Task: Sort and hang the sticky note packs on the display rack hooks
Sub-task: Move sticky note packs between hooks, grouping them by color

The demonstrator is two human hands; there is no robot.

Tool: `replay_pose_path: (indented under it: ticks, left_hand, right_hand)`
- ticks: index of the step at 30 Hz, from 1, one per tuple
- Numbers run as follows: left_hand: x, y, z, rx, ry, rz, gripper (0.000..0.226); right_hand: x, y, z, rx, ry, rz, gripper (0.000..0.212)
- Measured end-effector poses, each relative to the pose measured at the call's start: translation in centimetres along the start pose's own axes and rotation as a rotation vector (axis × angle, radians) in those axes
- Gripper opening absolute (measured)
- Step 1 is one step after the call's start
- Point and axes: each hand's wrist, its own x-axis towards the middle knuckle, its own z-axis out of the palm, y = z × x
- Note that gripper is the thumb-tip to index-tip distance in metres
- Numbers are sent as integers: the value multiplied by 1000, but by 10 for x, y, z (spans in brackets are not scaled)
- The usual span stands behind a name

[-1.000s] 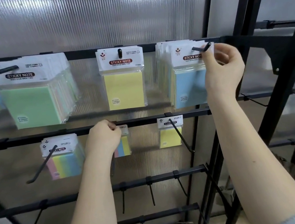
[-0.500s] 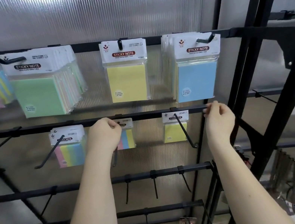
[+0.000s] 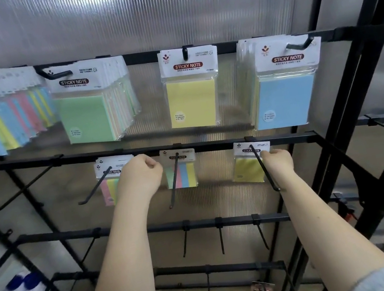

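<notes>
I see two hands raised to the second rail (image 3: pixel 211 145). The left hand (image 3: pixel 140 176) has a narrow grip, fingers curled just under that rail between two small packs; whether it pinches anything I cannot tell. The right hand (image 3: pixel 278 159) curls beside the small yellow pack (image 3: pixel 249 170), touching its right edge by the long hook (image 3: pixel 264 166); a firm hold I cannot confirm.

Count below the second rail: three small packs, being a striped pack (image 3: pixel 108 188), a multicolour pack (image 3: pixel 182 175) and the yellow one. Above it: a green stack (image 3: pixel 86 117), one large yellow pack (image 3: pixel 193 101), a blue stack (image 3: pixel 285 100) and a mixed row far left. The lower rail's three hooks hang bare, with open room beneath.
</notes>
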Motion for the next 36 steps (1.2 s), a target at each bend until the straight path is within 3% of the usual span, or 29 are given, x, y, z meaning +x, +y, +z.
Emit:
replay_pose_path:
  ticks: [4,9,11,14,17,21,29,36]
  left_hand:
    - [-2,-1,-4,20,4,2,14]
    - [-4,4,-6,26,-13,4,18]
    - [-7,7,-6,40,-18,11,20]
    - [-12,11,-5,50,-28,17,21]
    - [-13,10,-5,34,-46,27,20]
    - [-11,6,-3,-42,-87,66,16]
    - [-15,11,12,-60,-132,139,14]
    - [-23,34,34,-52,-238,237,13]
  right_hand:
    - [5,4,1,-1,40,40,33]
    - [1,4,-2,76,93,82,51]
    - [1,6,-2,99,100,77,41]
    - [-4,6,-6,69,-31,45,11]
    - [-14,3,-13,74,-135,15,21]
    - [-28,7,-23,-39,-89,-9,33]
    - [-73,4,-55,-303,-98,-200,22]
    - [-104,-1,-82,-425,-151,-224,35]
